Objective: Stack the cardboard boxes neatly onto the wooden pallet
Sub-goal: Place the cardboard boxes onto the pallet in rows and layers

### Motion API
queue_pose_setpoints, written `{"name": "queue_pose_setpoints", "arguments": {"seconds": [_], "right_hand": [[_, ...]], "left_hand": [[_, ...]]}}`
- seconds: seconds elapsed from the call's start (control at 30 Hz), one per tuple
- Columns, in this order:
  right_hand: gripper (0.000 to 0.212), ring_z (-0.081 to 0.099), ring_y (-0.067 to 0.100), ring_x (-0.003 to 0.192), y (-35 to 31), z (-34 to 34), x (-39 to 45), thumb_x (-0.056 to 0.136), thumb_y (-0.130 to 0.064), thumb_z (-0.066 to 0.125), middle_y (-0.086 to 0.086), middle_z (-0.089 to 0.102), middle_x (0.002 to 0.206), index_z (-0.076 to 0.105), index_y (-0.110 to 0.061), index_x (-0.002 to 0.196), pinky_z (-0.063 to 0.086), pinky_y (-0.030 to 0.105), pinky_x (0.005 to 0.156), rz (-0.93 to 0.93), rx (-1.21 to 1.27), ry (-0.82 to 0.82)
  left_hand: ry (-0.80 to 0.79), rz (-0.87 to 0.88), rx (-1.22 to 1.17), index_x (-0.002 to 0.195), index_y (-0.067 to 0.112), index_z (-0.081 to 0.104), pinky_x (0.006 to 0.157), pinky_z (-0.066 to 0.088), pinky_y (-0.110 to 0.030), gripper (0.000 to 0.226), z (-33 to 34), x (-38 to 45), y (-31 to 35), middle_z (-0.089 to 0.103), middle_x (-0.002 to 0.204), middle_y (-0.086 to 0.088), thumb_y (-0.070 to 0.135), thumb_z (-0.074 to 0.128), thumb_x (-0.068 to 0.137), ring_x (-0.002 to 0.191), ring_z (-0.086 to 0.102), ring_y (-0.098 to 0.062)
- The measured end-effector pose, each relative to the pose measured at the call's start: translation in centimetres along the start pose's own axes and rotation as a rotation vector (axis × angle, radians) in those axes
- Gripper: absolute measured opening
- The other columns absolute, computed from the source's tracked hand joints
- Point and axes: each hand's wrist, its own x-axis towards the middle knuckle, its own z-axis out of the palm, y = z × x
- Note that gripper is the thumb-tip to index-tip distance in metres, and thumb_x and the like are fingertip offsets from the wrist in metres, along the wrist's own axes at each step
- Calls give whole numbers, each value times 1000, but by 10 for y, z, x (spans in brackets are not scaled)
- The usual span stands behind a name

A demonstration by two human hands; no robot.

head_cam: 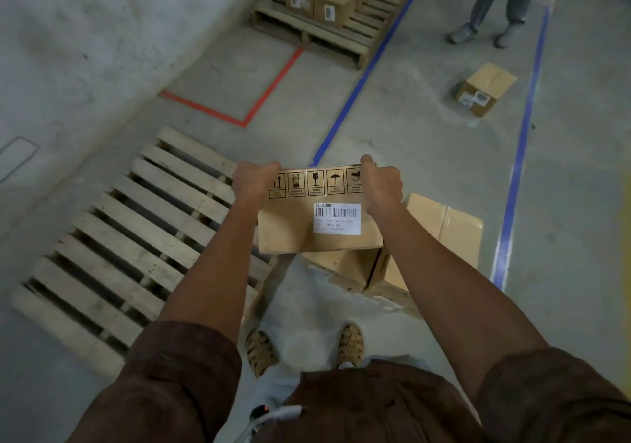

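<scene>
- A cardboard box (309, 219) is held in the air at the centre, the left hand (254, 180) and right hand (380, 181) clamped on its far corners
- The bare wooden pallet (136, 238) lies at 9 o'clock
- The box should be swung left, kept level, and squared into a pallet corner

A bystander's legs (495, 2) stand between blue floor lines (519, 156), red tape (259, 98) nearby.
</scene>
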Motion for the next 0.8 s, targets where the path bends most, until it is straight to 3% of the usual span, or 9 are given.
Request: {"name": "queue_pose_setpoints", "arguments": {"seconds": [0.3,0.43,0.57,0.63,0.73,0.8], "right_hand": [[52,64,32,98,-71,133,-112,81,-58,53,7,70,107,67,-12,102,53,38,92,-222,-130,-265],[55,64,36,107,-85,214,-173,85,-55,52,12,70,118,68,-11,115,51,37,93,-311,-197,-369],[56,65,37,109,-82,295,-220,89,-51,51,15,70,121,68,-7,118,53,41,96,-366,-262,-466],[53,66,36,102,-76,329,-236,89,-48,52,13,71,115,67,-6,117,54,39,91,-371,-283,-498],[33,57,24,70,-52,381,-244,96,-39,49,5,62,83,63,-10,91,47,32,72,-401,-357,-554],[40,58,20,66,-17,417,-237,95,-43,44,5,65,81,62,-9,86,51,33,70,-419,-414,-583]], "left_hand": [[264,-114,-159,95,9,72,85,59,-38,45,-186,23,-71,73,96,-8,46,68,70,91,70,-29],[428,-196,-206,102,8,72,86,58,-36,61,-272,33,-123,74,102,-11,53,63,62,95,70,-30],[558,-270,-255,98,7,73,84,58,-36,44,-329,38,-170,74,101,-10,45,66,76,94,70,-29],[607,-322,-311,98,7,70,82,58,-36,39,-346,44,-193,72,104,-8,41,68,78,94,69,-27],[655,-392,-411,92,8,63,60,49,-28,28,-351,66,-237,68,92,-4,35,67,86,74,61,-15],[722,-471,-443,103,5,61,63,44,-30,32,-340,83,-272,64,97,-4,34,67,90,77,57,-16]]}}
